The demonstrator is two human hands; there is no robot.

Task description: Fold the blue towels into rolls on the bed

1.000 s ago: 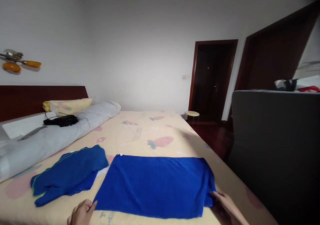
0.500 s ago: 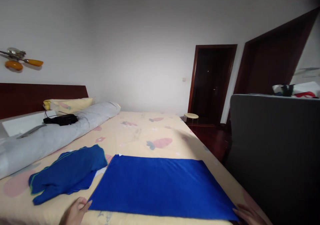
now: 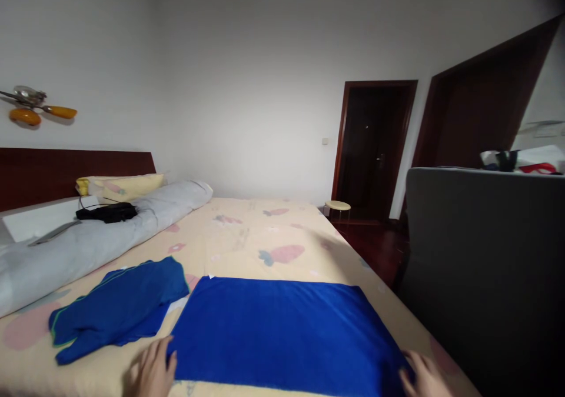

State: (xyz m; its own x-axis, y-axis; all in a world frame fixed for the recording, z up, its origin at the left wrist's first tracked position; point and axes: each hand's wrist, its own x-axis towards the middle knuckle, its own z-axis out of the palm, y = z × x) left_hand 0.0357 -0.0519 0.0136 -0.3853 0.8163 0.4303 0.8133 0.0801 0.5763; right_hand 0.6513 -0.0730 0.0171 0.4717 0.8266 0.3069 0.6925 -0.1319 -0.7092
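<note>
A blue towel (image 3: 282, 332) lies spread over the bed, with a small white tag at its far left corner. My left hand (image 3: 155, 366) is at its left edge near the front, with fingers bent round the fabric. On the opposite side, my right hand (image 3: 421, 376) has its fingers curled on the right edge, where the fabric bunches and darkens. Both thumbs are hard to make out. To the left of the towel rests a crumpled blue garment (image 3: 119, 306) with green trim, touched by neither hand.
The bed's patterned sheet (image 3: 238, 238) extends to the wall. A grey rolled bedding piece (image 3: 110, 235) runs along the headboard, bearing a black item (image 3: 108, 212). At the right stands a dark grey panel (image 3: 481, 267); a stool (image 3: 338, 206) is by the door.
Both hands have moved from the towel's near corners slightly up its side edges and inward. The towel's near left and right sides have drawn inward, with wrinkles at the right.
</note>
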